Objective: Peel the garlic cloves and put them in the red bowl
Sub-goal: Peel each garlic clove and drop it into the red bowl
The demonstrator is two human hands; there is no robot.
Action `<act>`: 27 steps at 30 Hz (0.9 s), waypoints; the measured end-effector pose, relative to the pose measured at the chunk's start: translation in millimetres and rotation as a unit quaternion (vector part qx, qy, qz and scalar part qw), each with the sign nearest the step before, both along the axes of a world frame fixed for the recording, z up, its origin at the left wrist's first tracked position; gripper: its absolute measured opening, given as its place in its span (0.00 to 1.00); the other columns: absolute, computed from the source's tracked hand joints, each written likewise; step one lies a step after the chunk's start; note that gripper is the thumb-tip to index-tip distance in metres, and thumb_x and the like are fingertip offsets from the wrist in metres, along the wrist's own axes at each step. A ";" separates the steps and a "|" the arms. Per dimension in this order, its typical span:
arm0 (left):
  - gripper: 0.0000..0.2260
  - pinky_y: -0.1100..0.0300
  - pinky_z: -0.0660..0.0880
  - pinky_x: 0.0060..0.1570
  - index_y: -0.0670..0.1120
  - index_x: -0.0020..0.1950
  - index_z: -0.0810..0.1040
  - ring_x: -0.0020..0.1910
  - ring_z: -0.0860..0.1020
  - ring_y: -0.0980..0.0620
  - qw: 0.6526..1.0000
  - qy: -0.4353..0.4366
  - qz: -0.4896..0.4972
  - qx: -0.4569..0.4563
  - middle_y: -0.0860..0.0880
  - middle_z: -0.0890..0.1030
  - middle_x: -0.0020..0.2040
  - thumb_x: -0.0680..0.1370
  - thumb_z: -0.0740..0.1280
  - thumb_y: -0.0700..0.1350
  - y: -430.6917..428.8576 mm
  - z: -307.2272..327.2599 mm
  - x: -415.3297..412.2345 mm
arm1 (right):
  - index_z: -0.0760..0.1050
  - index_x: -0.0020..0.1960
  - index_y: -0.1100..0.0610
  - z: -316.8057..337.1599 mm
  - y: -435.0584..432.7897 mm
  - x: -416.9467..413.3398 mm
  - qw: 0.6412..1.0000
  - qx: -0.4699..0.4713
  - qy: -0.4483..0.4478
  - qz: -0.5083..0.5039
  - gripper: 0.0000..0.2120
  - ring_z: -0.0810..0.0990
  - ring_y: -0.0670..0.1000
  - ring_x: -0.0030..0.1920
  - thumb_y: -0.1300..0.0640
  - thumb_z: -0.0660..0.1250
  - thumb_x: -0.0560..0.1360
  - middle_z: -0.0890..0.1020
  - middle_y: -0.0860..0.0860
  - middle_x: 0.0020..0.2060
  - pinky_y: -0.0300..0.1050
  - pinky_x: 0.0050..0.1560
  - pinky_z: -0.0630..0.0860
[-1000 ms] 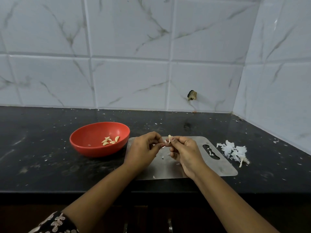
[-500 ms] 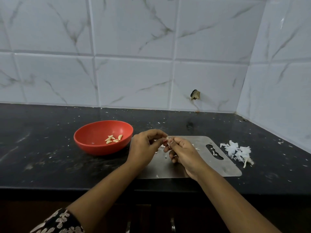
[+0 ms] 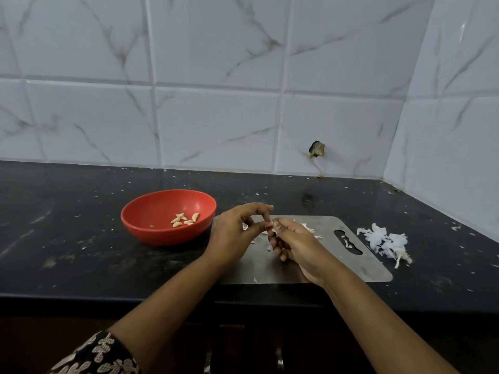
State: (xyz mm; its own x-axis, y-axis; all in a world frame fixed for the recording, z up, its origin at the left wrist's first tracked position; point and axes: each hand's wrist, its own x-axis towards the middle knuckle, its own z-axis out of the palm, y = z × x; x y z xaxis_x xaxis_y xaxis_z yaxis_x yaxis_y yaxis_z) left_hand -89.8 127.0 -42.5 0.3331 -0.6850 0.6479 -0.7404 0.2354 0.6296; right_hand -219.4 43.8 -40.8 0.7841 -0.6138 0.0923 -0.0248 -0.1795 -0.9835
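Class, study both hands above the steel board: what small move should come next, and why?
Probably the left hand should strip the white skin from the clove pinched in the right hand: skin clings to it, so it isn't ready for the red bowl.

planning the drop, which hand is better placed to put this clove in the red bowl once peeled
Likely left: both hands pinch the clove, but the left hand sits right beside the red bowl; the right hand is farther off over the steel board.
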 end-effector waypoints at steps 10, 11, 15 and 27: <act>0.11 0.67 0.69 0.39 0.58 0.44 0.72 0.37 0.73 0.58 0.997 -0.061 0.006 0.040 0.59 0.77 0.47 0.78 0.67 0.41 -4.5 -7.4 3.1 | 0.73 0.44 0.58 0.8 -2.3 0.3 1.000 0.013 -0.004 0.009 0.13 0.70 0.43 0.29 0.56 0.54 0.84 0.73 0.49 0.31 0.36 0.30 0.67; 0.10 0.69 0.68 0.39 0.56 0.45 0.72 0.38 0.72 0.59 0.996 -0.071 0.010 0.044 0.59 0.76 0.46 0.78 0.66 0.41 -4.8 -7.5 2.7 | 0.72 0.44 0.58 0.8 -1.7 0.6 1.000 0.014 -0.012 0.003 0.13 0.71 0.43 0.28 0.56 0.55 0.84 0.73 0.49 0.31 0.35 0.29 0.67; 0.06 0.63 0.70 0.41 0.51 0.46 0.72 0.37 0.73 0.62 0.993 -0.085 0.038 0.068 0.59 0.75 0.41 0.79 0.65 0.41 -5.9 -9.2 6.7 | 0.71 0.43 0.58 2.0 -1.0 -0.9 0.997 0.045 -0.057 -0.019 0.13 0.72 0.44 0.27 0.55 0.56 0.83 0.73 0.49 0.31 0.35 0.27 0.68; 0.08 0.72 0.70 0.40 0.52 0.56 0.80 0.41 0.78 0.63 0.998 -0.022 -0.003 0.052 0.57 0.82 0.43 0.79 0.66 0.44 -4.4 -7.5 4.1 | 0.75 0.49 0.59 -3.0 0.2 1.4 0.998 -0.008 -0.052 -0.024 0.10 0.75 0.46 0.30 0.56 0.57 0.83 0.75 0.51 0.35 0.37 0.29 0.72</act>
State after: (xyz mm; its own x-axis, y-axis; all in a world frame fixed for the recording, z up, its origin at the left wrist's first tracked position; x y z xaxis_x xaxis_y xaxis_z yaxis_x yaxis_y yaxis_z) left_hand -85.7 122.6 -50.1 0.3009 -0.7511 0.5876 -0.7672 0.1754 0.6170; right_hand -218.0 44.0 -43.7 0.7396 -0.6483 0.1808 0.0679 -0.1954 -0.9784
